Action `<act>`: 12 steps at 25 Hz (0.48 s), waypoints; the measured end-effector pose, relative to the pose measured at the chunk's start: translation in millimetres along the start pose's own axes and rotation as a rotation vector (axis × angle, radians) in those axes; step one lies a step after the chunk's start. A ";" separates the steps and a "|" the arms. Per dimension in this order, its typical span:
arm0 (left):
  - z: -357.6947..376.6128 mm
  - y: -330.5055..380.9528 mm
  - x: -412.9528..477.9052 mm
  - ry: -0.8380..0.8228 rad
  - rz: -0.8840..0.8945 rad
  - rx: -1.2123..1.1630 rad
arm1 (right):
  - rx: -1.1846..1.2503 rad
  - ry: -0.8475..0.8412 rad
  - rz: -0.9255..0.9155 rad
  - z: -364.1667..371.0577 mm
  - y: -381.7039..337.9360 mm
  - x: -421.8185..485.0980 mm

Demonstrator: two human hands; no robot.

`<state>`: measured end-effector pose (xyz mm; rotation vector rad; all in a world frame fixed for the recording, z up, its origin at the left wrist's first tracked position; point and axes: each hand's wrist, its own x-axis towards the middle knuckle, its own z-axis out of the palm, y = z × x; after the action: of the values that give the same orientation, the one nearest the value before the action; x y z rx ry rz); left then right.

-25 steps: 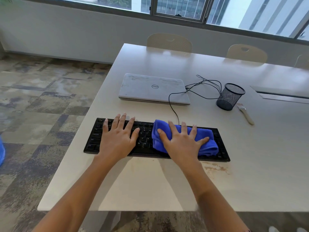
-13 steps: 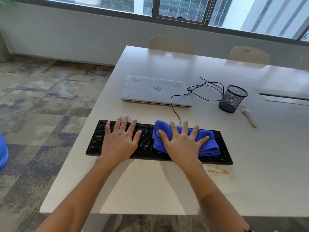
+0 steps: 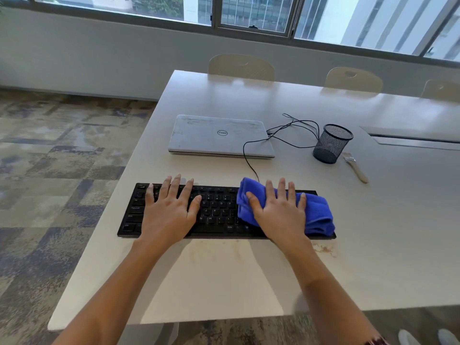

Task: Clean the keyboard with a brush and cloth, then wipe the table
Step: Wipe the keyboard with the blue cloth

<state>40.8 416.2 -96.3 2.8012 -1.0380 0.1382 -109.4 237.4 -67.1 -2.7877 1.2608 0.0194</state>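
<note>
A black keyboard [image 3: 216, 212] lies across the near part of the white table [image 3: 224, 282]. My left hand [image 3: 169, 210] rests flat on its left half, fingers straight and spread. A folded blue cloth [image 3: 316, 212] covers the keyboard's right half, and my right hand [image 3: 280, 212] presses flat on it with fingers straight. A wooden-handled brush [image 3: 356, 166] lies on the table to the far right, beside the mesh cup.
A closed grey laptop [image 3: 219, 135] sits behind the keyboard, with black cables [image 3: 293, 135] trailing from it. A black mesh pen cup [image 3: 331, 143] stands right of the laptop. Brownish stains [image 3: 323, 249] mark the table below the keyboard's right end. Chairs [image 3: 241, 66] line the far edge.
My right hand has slid the cloth toward the right end of the keyboard, uncovering more middle keys. My left hand has stayed on the left half.
</note>
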 end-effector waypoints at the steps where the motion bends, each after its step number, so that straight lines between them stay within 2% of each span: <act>1: -1.2 0.2 -0.4 -0.003 0.000 0.000 | 0.016 -0.005 0.017 -1.3 -4.7 7.4; 3: -1.1 0.5 -0.5 -0.003 0.000 0.005 | 0.049 0.012 0.006 1.4 -26.4 13.2; 7: -1.2 1.2 0.5 0.007 0.003 0.018 | 0.060 0.047 -0.140 11.3 -64.7 -6.1; 10: -2.7 1.0 -0.3 -0.002 0.004 0.008 | 0.043 0.054 -0.174 10.7 -46.7 -7.4; 12: -4.0 0.6 -0.7 -0.020 0.000 -0.005 | -0.001 0.067 -0.126 7.6 -13.7 0.4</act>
<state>39.7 416.9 -92.4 2.8042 -1.0408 0.1070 -98.7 246.8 -73.8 -2.8850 1.0958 -0.0816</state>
